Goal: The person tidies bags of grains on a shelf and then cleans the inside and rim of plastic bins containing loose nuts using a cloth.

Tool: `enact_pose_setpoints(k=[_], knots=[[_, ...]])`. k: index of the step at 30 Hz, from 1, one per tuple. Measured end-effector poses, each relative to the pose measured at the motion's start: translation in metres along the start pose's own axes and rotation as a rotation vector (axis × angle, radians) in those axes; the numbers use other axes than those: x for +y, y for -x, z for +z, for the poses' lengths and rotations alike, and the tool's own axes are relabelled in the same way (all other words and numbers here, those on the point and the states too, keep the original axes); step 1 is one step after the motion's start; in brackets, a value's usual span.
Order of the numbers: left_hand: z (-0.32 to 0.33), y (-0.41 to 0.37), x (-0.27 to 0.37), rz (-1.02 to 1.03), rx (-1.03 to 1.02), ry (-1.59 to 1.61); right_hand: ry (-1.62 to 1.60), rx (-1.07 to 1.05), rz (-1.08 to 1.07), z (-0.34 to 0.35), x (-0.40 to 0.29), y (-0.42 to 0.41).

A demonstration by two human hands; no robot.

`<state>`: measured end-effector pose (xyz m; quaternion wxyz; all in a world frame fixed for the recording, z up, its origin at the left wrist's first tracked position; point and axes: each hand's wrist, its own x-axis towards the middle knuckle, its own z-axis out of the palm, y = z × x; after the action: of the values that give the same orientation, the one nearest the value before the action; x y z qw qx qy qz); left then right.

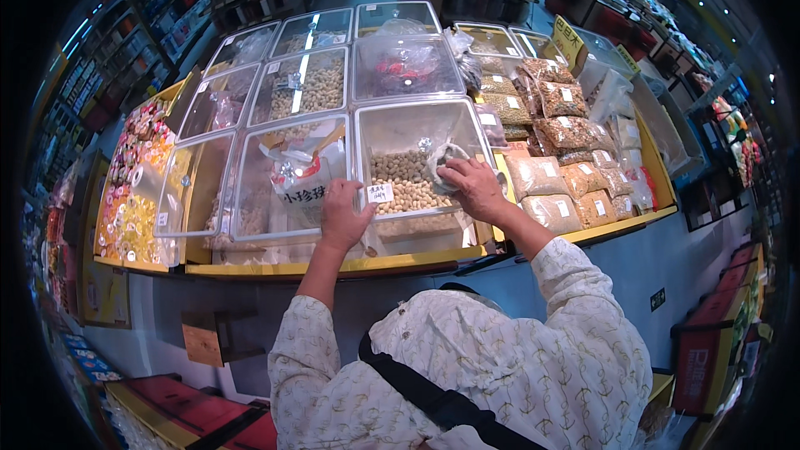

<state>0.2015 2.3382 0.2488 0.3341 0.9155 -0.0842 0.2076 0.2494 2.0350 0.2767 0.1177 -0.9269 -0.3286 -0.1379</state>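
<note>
My right hand (473, 184) presses a crumpled grey cloth (445, 162) onto a clear plastic lid (409, 127) with a pale frame. Beneath that lid, unshelled peanuts (400, 172) fill part of a bin. My left hand (345, 212) rests at the lid's left edge, thumb and fingers apart. Close to its fingertips, a small white label (379, 193) with handwriting sits on the lid. To the left, a neighbouring clear lid (256, 156) covers a white printed bag (300, 181). A clear knob (425, 144) stands on the peanut lid beside the cloth.
More lidded bins extend behind, one holding peanuts (312, 84). Several bagged beans and grains (540, 175) are stacked to the right. Wrapped sweets (134, 200) fill a section at left. A yellow ledge (337, 267) runs along the front; a wooden stool (203, 337) stands below.
</note>
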Motion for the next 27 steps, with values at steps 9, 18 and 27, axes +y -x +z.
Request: enact_pose_setpoints(k=[9,18,27], knots=[[-0.004,0.002,-0.002,-0.005,-0.038,-0.09,-0.012,0.19,0.38,0.053,0.073,-0.127],[0.01,0.003,-0.022,-0.316,0.177,0.343,-0.372,-0.221,0.096,0.093,-0.025,-0.224],[0.021,0.002,-0.032,-0.284,0.271,0.258,-0.396,-0.102,-0.278,0.024,-0.065,-0.062]])
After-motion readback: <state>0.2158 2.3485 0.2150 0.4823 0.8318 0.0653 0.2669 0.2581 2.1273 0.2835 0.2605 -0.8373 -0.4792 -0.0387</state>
